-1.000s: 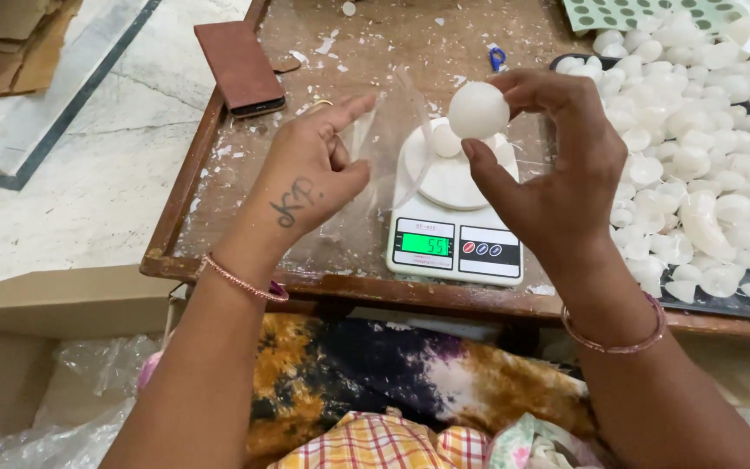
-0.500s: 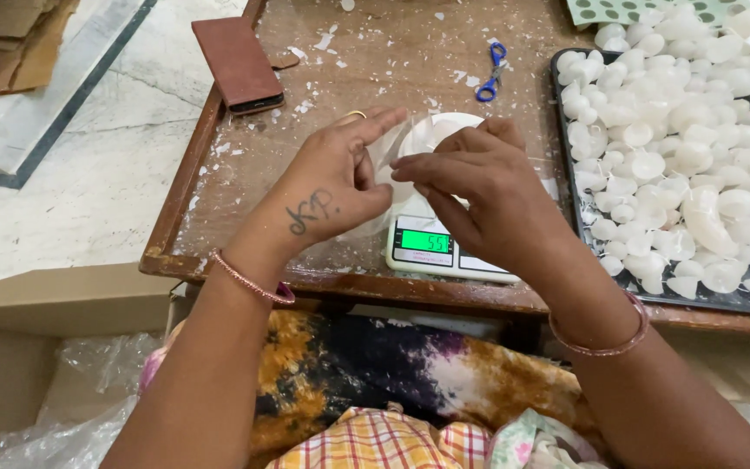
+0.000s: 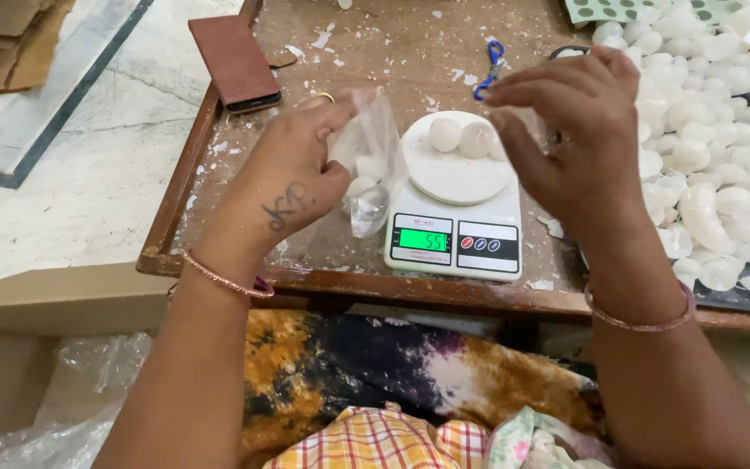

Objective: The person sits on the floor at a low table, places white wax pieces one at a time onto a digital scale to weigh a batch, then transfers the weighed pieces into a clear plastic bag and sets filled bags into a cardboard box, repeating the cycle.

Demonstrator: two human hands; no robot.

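My left hand [image 3: 292, 178] pinches a small clear plastic bag [image 3: 371, 165] with white round pieces inside, beside the white digital scale [image 3: 453, 217] on the brown wooden desk [image 3: 375, 52]. My right hand [image 3: 579, 143] hovers half-curled over the scale, holding nothing I can see. Two smooth white balls [image 3: 462, 137] rest on the pan. The bag looks flimsy and slippery; I judge gripping its mouth edge best.

white pile [image 3: 722, 174]: cut by right edge | right hand [image 3: 579, 143]: fingertips' hold unclear | green sheet [image 3: 618, 9]: cropped at top
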